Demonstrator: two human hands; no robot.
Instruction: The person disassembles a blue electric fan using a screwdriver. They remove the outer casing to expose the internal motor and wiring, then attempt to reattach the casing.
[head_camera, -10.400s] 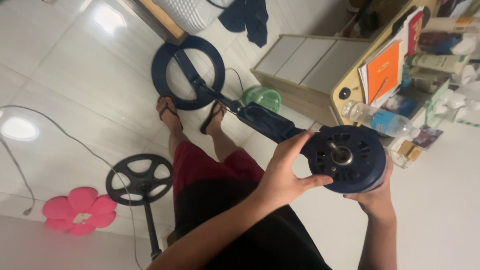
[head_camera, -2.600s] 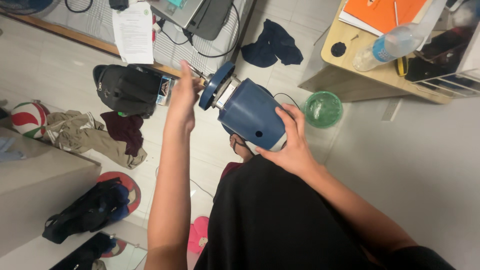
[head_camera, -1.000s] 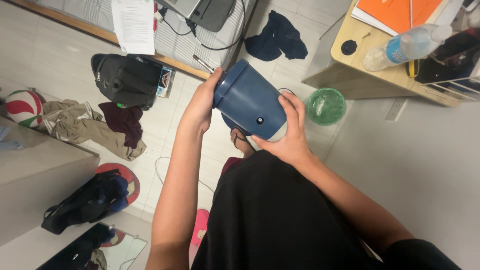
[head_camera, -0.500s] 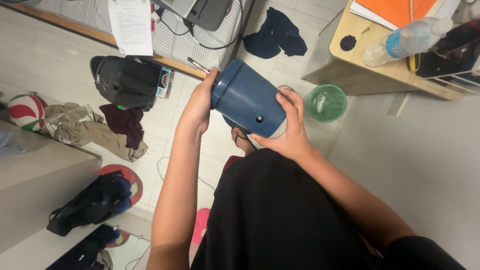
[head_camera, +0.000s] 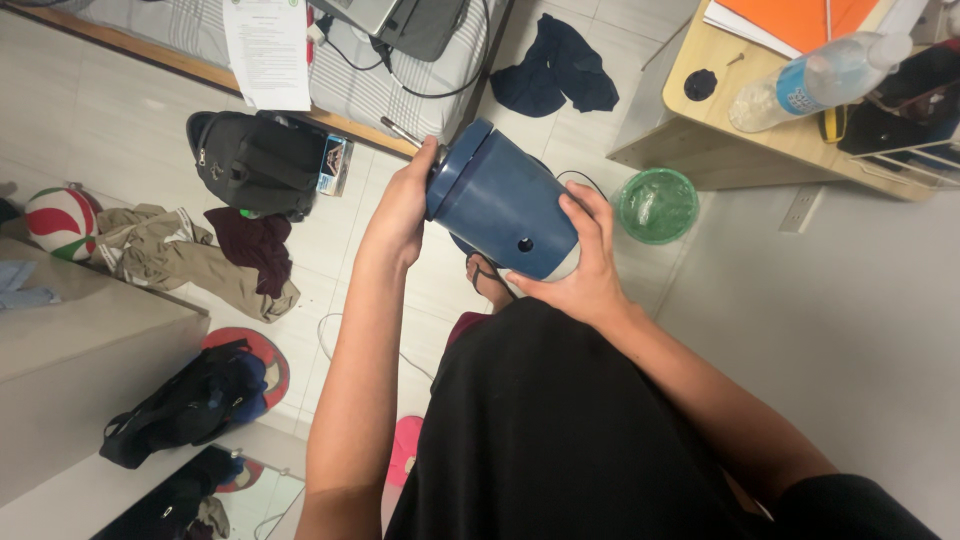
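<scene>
I hold a dark blue fan motor housing (head_camera: 500, 205) in front of my chest, tilted, with its front disc pointing up-left and a metal shaft (head_camera: 397, 131) sticking out of it. My left hand (head_camera: 402, 212) presses against the front disc at the housing's left rim. My right hand (head_camera: 588, 262) wraps the rear, lower end of the housing, fingers spread over its side beside a small round hole.
Below on the tiled floor lie a black backpack (head_camera: 255, 160), crumpled clothes (head_camera: 195, 258), a ball (head_camera: 60, 220), a dark cloth (head_camera: 548, 68) and a green basket (head_camera: 657, 205). A wooden desk (head_camera: 720, 120) with a water bottle (head_camera: 815, 78) stands at the upper right. A bed edge runs along the top.
Earlier the front disc stood off the housing with my left hand open beside it. Now the disc sits against the housing and my left hand presses on it. Little motion over the last second.
</scene>
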